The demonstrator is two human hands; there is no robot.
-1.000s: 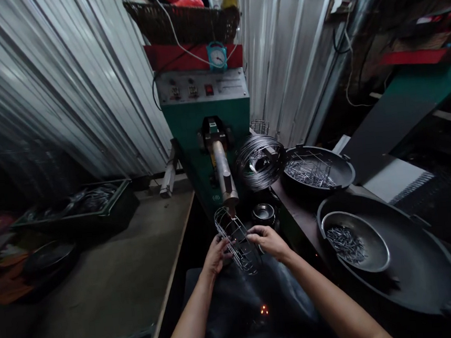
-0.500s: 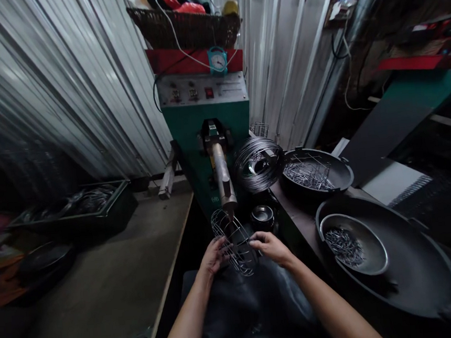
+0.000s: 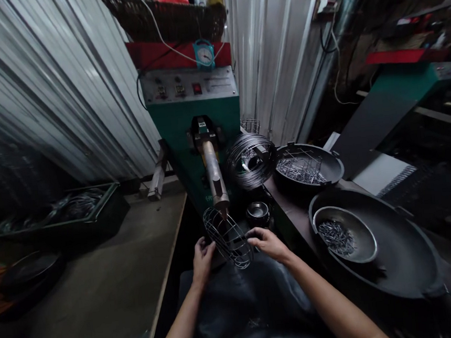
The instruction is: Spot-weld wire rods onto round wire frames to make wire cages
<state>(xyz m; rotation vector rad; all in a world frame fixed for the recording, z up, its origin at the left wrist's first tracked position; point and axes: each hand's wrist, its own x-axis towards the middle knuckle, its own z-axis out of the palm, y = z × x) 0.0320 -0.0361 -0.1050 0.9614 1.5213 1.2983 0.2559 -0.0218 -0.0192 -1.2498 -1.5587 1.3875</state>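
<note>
Head view: left hand (image 3: pixel 202 261), fingers parted and holding nothing, just beside a silver-grey cylindrical cage of metal wire (image 3: pixel 227 241); the cage lies right of these fingers, long axis slanting from far left to near right. Right hand (image 3: pixel 270 245), seemingly nearer, fingers bent at the cage's right edge; grip uncertain.

Your left hand (image 3: pixel 202 263) is positioned beside the left side of the wire cage (image 3: pixel 221 240), thumb and fingers spread; contact cannot be confirmed. Your right hand (image 3: pixel 269 243) is at the cage's right edge; its grip is too small to verify. The cage sits tilted at the tip of the metal arm (image 3: pixel 213 172) projecting from the green machine (image 3: pixel 169 129). Right of the arm: a wire coil (image 3: pixel 246 177). On the bench (image 3: pixel 282 200): a large pan (image 3: pixel 403 258) containing a bowl (image 3: pixel 363 238) of metal pieces (image 3: pixel 336 237).
</note>
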